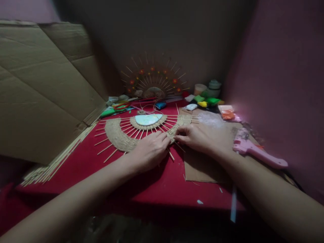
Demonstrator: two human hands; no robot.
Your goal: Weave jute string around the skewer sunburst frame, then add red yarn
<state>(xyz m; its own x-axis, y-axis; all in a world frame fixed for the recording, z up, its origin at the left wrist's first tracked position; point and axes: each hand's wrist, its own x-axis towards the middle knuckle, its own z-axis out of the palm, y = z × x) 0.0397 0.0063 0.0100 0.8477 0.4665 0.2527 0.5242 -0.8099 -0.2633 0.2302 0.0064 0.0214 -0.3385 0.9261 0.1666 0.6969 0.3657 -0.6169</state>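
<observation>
A half-round woven jute fan with wooden stick spokes (118, 135) lies on the red cloth (152, 182); a pale blue-white piece (148, 119) sits at its middle. My left hand (149, 150) rests on the fan's near edge, fingers pinched at the spokes. My right hand (194, 137) meets it from the right, fingertips closed on the weave or a strand near a spoke; what exactly is pinched is too small to tell.
A pink glue gun (253, 150) lies on brown cardboard (202, 165) at right. Coloured clay packets (206, 100), jars (214, 86) and a finished decorated fan (153, 81) stand at the back. A bundle of sticks (55, 162) and a large cardboard sheet (43, 94) are at left.
</observation>
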